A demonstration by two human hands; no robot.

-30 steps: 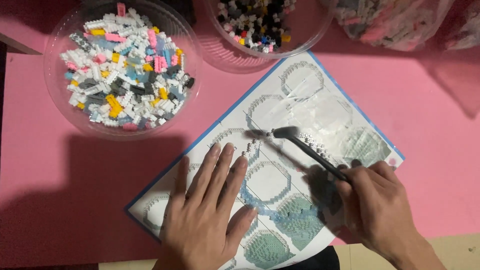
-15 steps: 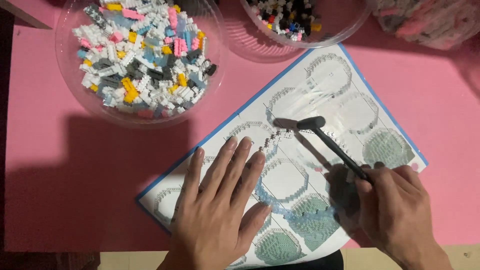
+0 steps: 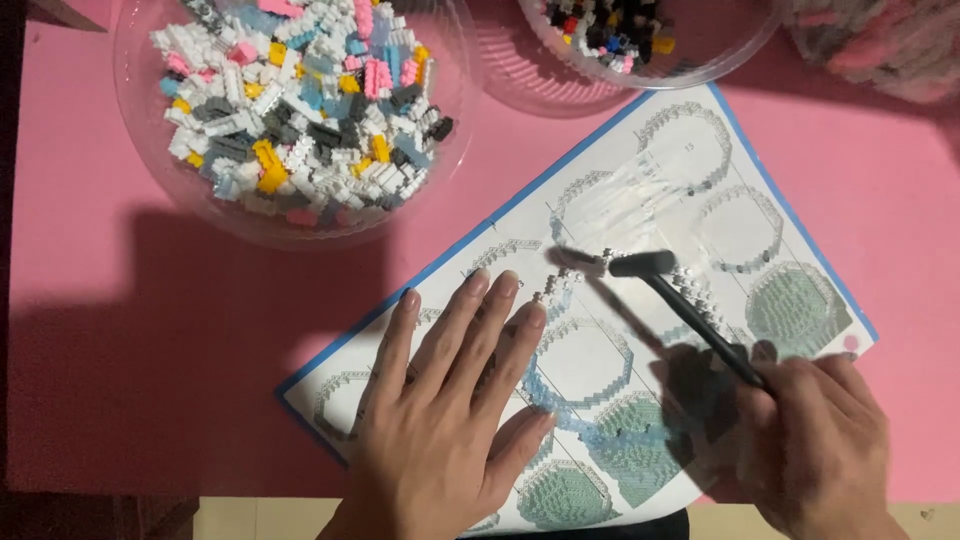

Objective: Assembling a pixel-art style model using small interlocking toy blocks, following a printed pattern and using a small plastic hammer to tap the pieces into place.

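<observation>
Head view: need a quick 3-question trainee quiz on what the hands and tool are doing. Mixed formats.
1. True or false: the left hand lies flat, fingers spread, on the instruction sheet.
2. What does the right hand hold? A) small black hammer B) scissors C) pen
3. Fill in: the clear bowl of mixed small bricks sits on the ____ table.

Key: 1 true; 2 A; 3 pink.
</observation>
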